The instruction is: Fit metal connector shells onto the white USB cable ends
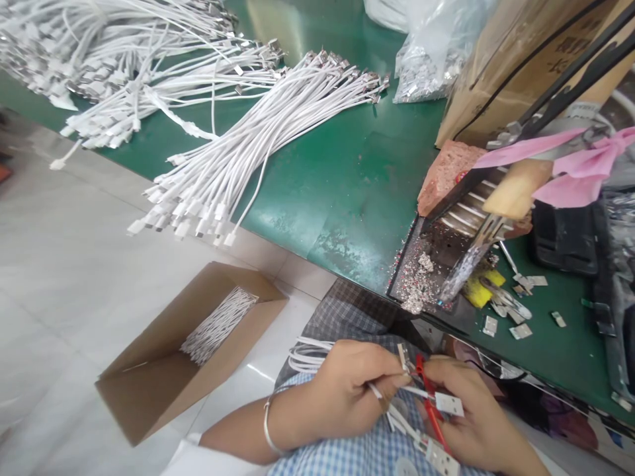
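Note:
My left hand [350, 387] is closed around several white USB cables [307, 354], whose looped lengths trail out behind it over my lap. Between thumb and forefinger it pinches one cable end with a bare metal USB connector [403, 355]. Red-handled pliers [432, 420] sit in my right hand [469, 420], fingers wrapped round the handles. The pliers' tip is close to that connector; whether it grips it, I cannot tell. Other USB plugs [441, 457] hang below and beside the red handles.
Bundles of white cables [248, 139] lie on the green table [337, 178]. A cardboard box [143, 370] holding cables stands on the floor at left. At right, a soldering iron [489, 231] with a wooden handle leans over solder crumbs [419, 284]; loose connectors [520, 330] lie nearby.

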Tool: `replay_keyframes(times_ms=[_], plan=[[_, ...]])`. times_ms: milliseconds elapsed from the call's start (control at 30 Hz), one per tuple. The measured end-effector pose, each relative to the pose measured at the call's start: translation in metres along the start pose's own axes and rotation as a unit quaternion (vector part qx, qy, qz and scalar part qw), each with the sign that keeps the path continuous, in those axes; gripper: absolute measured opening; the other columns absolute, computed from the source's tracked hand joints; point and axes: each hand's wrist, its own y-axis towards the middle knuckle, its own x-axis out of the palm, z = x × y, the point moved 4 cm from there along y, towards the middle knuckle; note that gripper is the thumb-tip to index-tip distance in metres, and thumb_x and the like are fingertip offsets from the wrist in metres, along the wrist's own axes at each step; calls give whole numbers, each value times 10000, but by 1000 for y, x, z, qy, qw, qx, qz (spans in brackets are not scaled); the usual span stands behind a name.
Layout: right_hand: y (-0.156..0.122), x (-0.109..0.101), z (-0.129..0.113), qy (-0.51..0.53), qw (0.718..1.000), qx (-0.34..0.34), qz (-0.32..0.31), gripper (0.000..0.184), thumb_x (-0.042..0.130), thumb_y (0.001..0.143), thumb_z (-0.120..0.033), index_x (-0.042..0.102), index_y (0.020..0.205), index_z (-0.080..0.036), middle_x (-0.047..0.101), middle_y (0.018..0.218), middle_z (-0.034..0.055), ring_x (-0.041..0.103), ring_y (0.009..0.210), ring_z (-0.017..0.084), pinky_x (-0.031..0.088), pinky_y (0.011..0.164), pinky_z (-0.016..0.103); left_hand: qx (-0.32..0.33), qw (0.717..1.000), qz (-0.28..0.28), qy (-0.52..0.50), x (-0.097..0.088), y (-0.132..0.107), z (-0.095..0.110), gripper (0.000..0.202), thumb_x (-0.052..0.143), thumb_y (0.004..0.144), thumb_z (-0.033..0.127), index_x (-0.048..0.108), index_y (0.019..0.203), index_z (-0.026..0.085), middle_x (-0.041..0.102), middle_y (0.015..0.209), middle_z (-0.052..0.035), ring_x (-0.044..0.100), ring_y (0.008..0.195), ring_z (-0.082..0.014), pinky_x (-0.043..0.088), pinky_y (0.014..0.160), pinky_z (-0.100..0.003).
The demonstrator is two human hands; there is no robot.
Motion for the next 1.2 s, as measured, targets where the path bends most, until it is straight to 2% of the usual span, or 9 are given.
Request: replay_keyframes(times_ms=[267, 367, 433, 500, 567, 633, 800, 967, 1200], plan=[[-3, 3, 4, 16, 1000, -21, 12, 65, 581, 844, -212, 587, 907, -227, 668, 708, 3, 655, 604, 152, 531, 575, 229, -16, 1000, -9, -18, -2, 1, 0, 130, 542, 954, 184, 617, 850, 163, 677, 627, -48, 584, 516, -101, 419, 493, -183], [-1, 2, 5, -8, 998, -46, 39, 93, 552, 890, -280, 591, 956, -228, 670, 693, 19, 643, 575, 181, 515, 557, 268, -80, 990, -26, -111, 0, -2, -5, 190, 543, 978, 270, 623, 861, 142, 673, 605, -48, 581, 496, -92, 414, 470, -161], [1, 1, 3, -14, 995, -72, 65, 119, 526, 925, -308, 596, 976, -226, 660, 657, 17, 618, 530, 183, 494, 536, 275, -166, 959, -58, -224, 6, -5, -11, 291, 536, 995, 378, 615, 857, 134, 664, 593, -41, 596, 505, -91, 431, 479, -151], [4, 4, 1, -5, 994, -75, 76, 106, 556, 930, -305, 597, 989, -227, 667, 661, 10, 614, 528, 172, 497, 545, 263, -258, 900, -65, -344, 13, -10, -17, 385, 594, 952, 499, 607, 836, 132, 668, 628, -42, 630, 556, -103, 485, 524, -169], [4, 12, 1, 31, 995, -49, 80, 127, 628, 899, -321, 599, 980, -228, 679, 695, 8, 634, 570, 167, 514, 571, 250, -320, 843, -35, -431, 19, -15, -21, 442, 699, 861, 559, 610, 808, 129, 677, 671, -40, 656, 614, -114, 530, 582, -195], [0, 25, 5, 111, 990, 13, 82, 140, 672, 860, -335, 607, 923, -228, 660, 682, 1, 631, 584, 165, 518, 571, 250, -344, 813, -4, -469, 23, -17, -25, 446, 769, 803, 546, 628, 790, 123, 687, 678, -35, 665, 626, -110, 536, 593, -191], [-14, 65, 15, 333, 927, 151, 86, 204, 665, 836, -374, 548, 754, -228, 499, 544, -45, 432, 437, 115, 373, 427, 236, -356, 801, 30, -480, 29, -21, -31, 438, 808, 772, 521, 670, 768, 106, 699, 617, -33, 618, 506, -81, 492, 497, -154], [-17, 87, 12, 419, 880, 195, 106, 252, 624, 881, -472, 550, 821, -239, 492, 582, -50, 400, 450, 104, 359, 424, 225, -386, 781, 53, -487, 34, -26, -37, 452, 823, 745, 534, 677, 760, 107, 716, 626, -44, 638, 507, -103, 500, 480, -167], [-34, 102, 21, 474, 834, 262, 105, 337, 738, 787, -516, 549, 748, -239, 462, 571, -65, 351, 445, 89, 344, 425, 226, -392, 771, 74, -497, 43, -33, -41, 471, 830, 723, 554, 684, 790, 111, 715, 614, -38, 657, 526, -117, 521, 513, -186]])
